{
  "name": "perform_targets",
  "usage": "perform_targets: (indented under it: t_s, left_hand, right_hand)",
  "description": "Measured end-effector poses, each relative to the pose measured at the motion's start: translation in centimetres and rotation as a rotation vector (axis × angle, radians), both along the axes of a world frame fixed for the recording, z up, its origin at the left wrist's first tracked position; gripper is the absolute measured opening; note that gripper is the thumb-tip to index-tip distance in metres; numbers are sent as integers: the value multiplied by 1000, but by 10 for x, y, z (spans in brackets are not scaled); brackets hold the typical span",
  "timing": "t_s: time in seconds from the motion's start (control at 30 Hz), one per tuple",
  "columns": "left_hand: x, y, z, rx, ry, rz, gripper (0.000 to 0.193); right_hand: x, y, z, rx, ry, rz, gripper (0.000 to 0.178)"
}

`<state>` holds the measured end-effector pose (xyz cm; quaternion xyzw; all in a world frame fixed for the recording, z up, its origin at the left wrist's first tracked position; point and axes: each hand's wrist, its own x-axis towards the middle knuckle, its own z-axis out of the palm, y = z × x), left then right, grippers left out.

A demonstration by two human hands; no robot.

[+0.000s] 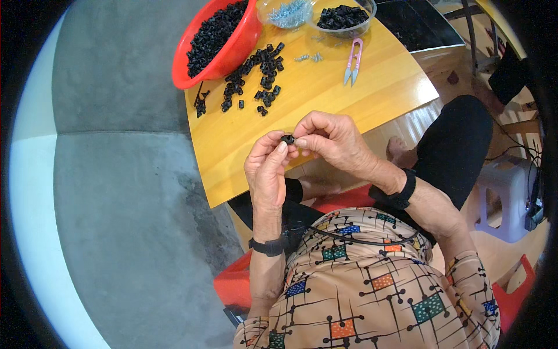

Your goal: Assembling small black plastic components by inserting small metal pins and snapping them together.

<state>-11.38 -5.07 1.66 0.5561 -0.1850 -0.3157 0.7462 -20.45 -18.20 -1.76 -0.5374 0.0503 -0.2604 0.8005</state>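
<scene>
Between the fingertips of both hands, just over the near edge of the yellow table [372,99], is a small black plastic piece [288,139]. My left hand [268,160] pinches it from the left with thumb and fingers. From the right, my right hand [331,139] is closed at the same spot, thumb against forefinger; whether it also grips a tiny part is hidden. Loose black plastic pieces [268,70] lie scattered beyond my hands. Farther back are small silvery screws [308,57] and pink-handled thread snips [353,63] with the blades toward me.
A red basin [250,43] heaped with black pieces stands at the table's far left. Beside it are a clear bowl of screws [288,13] and a clear tub [357,30] of black pieces. A black tray [427,26] sits beyond; a pale plastic stool [505,198] stands at right.
</scene>
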Motion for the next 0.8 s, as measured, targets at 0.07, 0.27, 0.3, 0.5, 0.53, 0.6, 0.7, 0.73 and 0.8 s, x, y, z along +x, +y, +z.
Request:
perform_targets:
  t_s: [0.07,0.27,0.3,0.5,0.53,0.6,0.7,0.73,0.8]
  left_hand:
    - [-2,1,0,35,-77,5,21]
    - [-5,0,0,60,-147,6,20]
    - [-4,1,-2,76,-156,-1,20]
    - [-5,3,1,130,-224,-30,22]
    - [-5,3,2,141,-261,-42,22]
    - [-8,2,4,134,-240,-36,23]
    - [-10,6,2,151,-203,-23,23]
    - [-10,8,0,176,-184,-16,23]
    - [-9,12,-4,159,-138,-17,24]
  right_hand:
    - [-2,-1,1,-22,18,18,8]
    - [-8,-3,-4,-193,48,-13,5]
    - [-9,-3,-4,-192,49,-14,5]
    - [-14,-6,4,-122,63,84,10]
    - [-15,-6,3,-151,46,77,10]
    - [-14,-6,2,-182,26,69,10]
    - [-12,-5,0,-251,-18,28,9]
    - [-12,-5,1,-289,-25,25,8]
    - [-12,-5,3,-331,-33,23,8]
